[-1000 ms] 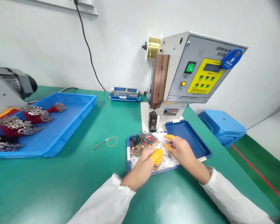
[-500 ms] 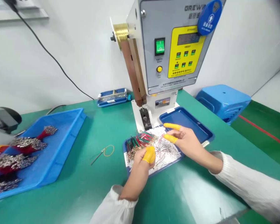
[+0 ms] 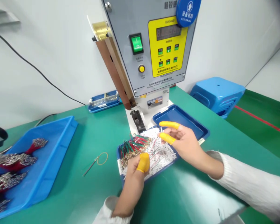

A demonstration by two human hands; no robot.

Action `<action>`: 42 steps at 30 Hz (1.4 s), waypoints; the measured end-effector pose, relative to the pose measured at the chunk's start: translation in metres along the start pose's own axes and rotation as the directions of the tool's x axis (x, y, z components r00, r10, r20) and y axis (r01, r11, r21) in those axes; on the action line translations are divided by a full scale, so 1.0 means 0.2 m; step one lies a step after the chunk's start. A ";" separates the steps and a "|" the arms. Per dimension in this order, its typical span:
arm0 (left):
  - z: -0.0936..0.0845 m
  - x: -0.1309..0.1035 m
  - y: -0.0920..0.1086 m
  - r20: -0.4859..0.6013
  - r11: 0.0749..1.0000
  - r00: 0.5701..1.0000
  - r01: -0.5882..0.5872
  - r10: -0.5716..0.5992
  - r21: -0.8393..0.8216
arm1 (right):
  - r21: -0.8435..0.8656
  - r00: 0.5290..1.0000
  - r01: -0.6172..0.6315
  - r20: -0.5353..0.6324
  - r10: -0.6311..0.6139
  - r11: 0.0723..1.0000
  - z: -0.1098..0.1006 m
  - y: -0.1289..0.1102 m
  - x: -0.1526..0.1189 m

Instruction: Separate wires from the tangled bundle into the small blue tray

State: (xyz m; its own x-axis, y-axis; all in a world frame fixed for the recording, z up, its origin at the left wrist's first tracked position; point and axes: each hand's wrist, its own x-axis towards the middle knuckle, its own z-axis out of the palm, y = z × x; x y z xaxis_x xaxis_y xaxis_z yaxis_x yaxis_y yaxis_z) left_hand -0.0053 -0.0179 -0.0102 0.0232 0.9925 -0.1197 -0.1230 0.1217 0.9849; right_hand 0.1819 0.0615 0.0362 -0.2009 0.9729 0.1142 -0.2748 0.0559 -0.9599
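My left hand (image 3: 137, 168) is closed over the near-left part of a blue tray (image 3: 151, 178), its thumb in a yellow finger cot pressed against the curled fingers. Whatever it grips is hidden. My right hand (image 3: 180, 137) hovers above the tray's right side, with yellow cots on thumb and index finger and a gap between those tips. A small white piece shows near this gap; whether it is touched is unclear. The tray holds red, green and black wires (image 3: 136, 143) with metal ends on the left, and white short tubes (image 3: 164, 154) on the right.
Behind the tray stands a grey crimping machine (image 3: 147, 65). A second blue tray (image 3: 177, 115) lies beside its base. To the left, a blue bin (image 3: 58, 140) holds wire bundles. A thin rod (image 3: 90, 166) and a yellow ring (image 3: 103, 158) lie between. Blue stools (image 3: 218, 90) stand right.
The camera view has shifted, so the machine appears larger and farther left. Both hands keep much the same pose over the tray.
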 end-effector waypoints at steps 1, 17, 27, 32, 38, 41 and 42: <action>0.00 -0.01 0.01 -0.012 0.999 1.000 -0.007 0.008 0.035 | 0.006 1.000 0.013 -0.023 -0.013 1.000 0.00 -0.01 0.00; 0.05 -0.05 0.06 0.099 0.938 0.993 -0.095 0.065 0.334 | 0.103 0.998 0.030 -0.049 -0.025 0.994 0.00 0.02 0.02; 0.05 -0.04 0.06 0.098 0.936 0.992 -0.107 0.078 0.336 | 0.134 0.999 0.014 -0.051 -0.007 0.991 0.00 0.02 0.03; 0.04 -0.04 0.05 0.095 0.941 0.993 -0.099 0.071 0.325 | 0.151 0.998 0.012 -0.056 -0.004 0.988 0.01 0.01 0.02; 0.05 -0.05 0.06 0.101 0.934 0.992 -0.101 0.070 0.342 | 0.158 0.998 -0.042 -0.047 0.050 0.986 0.02 0.01 0.02; 0.05 -0.05 0.07 0.105 0.933 0.992 -0.106 0.073 0.344 | 0.158 0.996 -0.051 -0.061 0.061 0.986 0.01 0.02 0.02; 0.05 -0.05 0.07 0.108 0.933 0.991 -0.106 0.074 0.344 | 0.159 0.996 -0.045 -0.068 0.056 0.986 0.01 0.02 0.02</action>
State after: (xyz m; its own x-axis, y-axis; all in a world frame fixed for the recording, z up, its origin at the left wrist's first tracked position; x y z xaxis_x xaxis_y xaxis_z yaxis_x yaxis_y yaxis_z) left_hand 0.0026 -0.0259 0.0053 0.1206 0.9922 -0.0328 0.2238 0.0050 0.9746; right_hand 0.1777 0.0649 0.0339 -0.1521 0.9875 0.0423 -0.4115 -0.0244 -0.9111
